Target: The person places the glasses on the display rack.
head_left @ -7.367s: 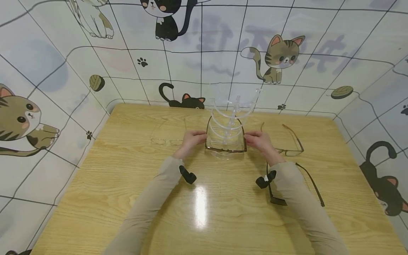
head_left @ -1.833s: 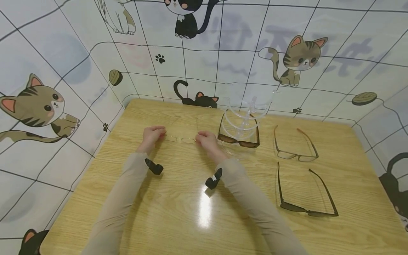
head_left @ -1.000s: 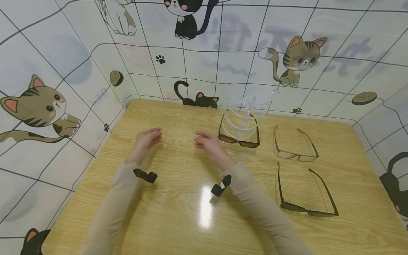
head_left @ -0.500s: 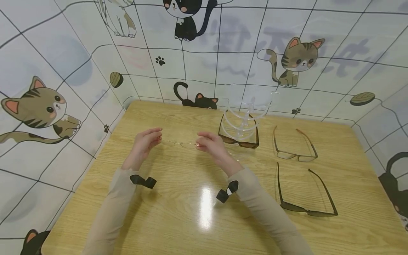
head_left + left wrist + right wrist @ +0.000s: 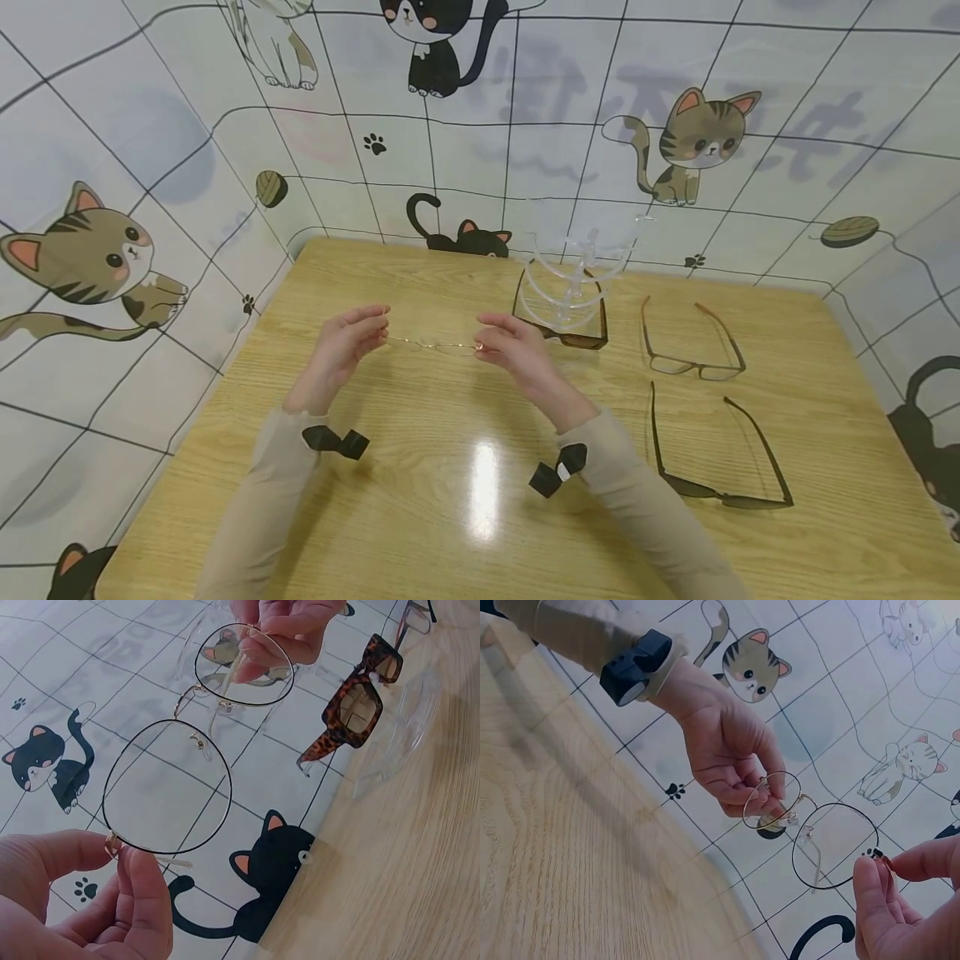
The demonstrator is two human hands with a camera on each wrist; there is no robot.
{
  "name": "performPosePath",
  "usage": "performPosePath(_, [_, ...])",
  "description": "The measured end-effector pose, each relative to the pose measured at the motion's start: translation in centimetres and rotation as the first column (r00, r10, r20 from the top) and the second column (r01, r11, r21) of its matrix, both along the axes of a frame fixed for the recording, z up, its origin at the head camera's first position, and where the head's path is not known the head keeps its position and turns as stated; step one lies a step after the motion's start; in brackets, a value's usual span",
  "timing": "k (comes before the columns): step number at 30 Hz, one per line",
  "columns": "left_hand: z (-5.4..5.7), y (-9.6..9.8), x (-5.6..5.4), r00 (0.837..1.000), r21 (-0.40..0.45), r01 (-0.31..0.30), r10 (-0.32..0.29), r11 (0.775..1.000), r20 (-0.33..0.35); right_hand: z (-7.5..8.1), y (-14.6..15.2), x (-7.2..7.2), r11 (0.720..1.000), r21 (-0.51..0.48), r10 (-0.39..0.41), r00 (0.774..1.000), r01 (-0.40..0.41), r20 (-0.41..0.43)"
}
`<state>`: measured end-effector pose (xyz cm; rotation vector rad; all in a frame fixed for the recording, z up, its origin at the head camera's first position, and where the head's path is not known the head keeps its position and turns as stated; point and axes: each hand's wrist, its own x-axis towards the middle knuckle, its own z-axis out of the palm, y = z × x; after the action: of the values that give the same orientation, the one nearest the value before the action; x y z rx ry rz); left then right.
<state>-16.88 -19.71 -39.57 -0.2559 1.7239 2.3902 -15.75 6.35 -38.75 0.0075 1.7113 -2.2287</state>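
Thin wire-rimmed eyeglasses with round lenses are held up off the table between both hands. My left hand pinches the hinge at one end between thumb and fingers; in the left wrist view that gold hinge shows at the fingertips. My right hand pinches the opposite hinge, and the right wrist view shows the thumb and fingers on it. The temples point away from me, toward the wall. Just right of my right hand, tortoiseshell sunglasses sit on the lowest part of a clear display stand.
On the right side of the wooden table lie brown-framed eyeglasses and, nearer me, black sunglasses, both with temples unfolded. A cat-patterned wall covering rises behind and beside the table.
Earlier both hands were at the stand with the tortoiseshell sunglasses. They then moved left, took the wire-rimmed eyeglasses by both ends, lifted them, and have drawn them nearer and slightly right.
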Motion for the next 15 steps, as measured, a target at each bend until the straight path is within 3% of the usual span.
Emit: performPosePath(15, [0.6,2.7,1.2,0.994,-0.002,0.099,-0.099,0.995,-0.033,0.8,3.5,2.8,1.000,0.027,0.001,1.000,0.000,-0.025])
